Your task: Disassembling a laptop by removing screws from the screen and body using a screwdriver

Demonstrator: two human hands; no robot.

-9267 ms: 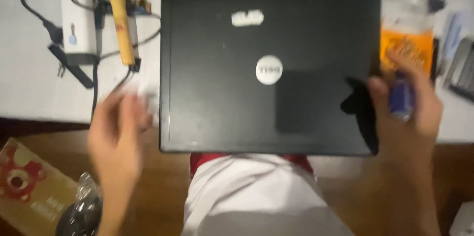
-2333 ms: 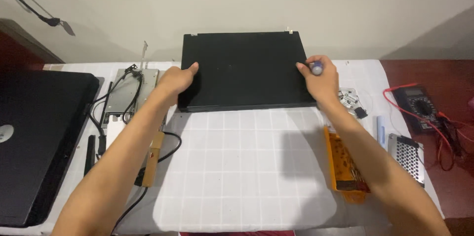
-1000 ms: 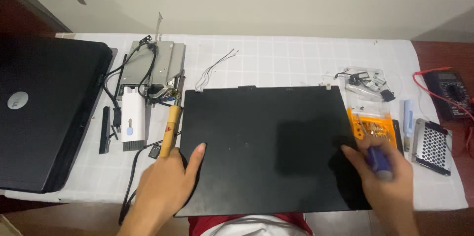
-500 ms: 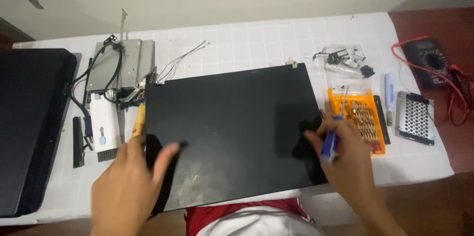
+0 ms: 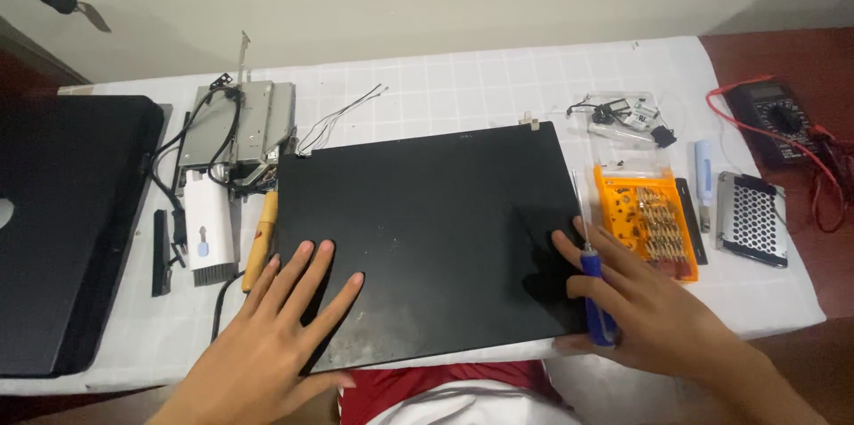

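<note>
Steadying a black laptop lid panel [image 5: 427, 238] near the front edge of the white grid-patterned table cover [image 5: 463, 87]: the left hand [image 5: 280, 327] is lying flat, fingers spread wide, on its near-left corner, while the right hand [image 5: 645, 305] is gripping a blue-handled screwdriver [image 5: 592, 278] against the panel's right edge. Pressing evenly with both palms is probably what is keeping the smooth, matte, dusty slab from sliding — an orange bit case [image 5: 649, 220] is lying just beside it.
</note>
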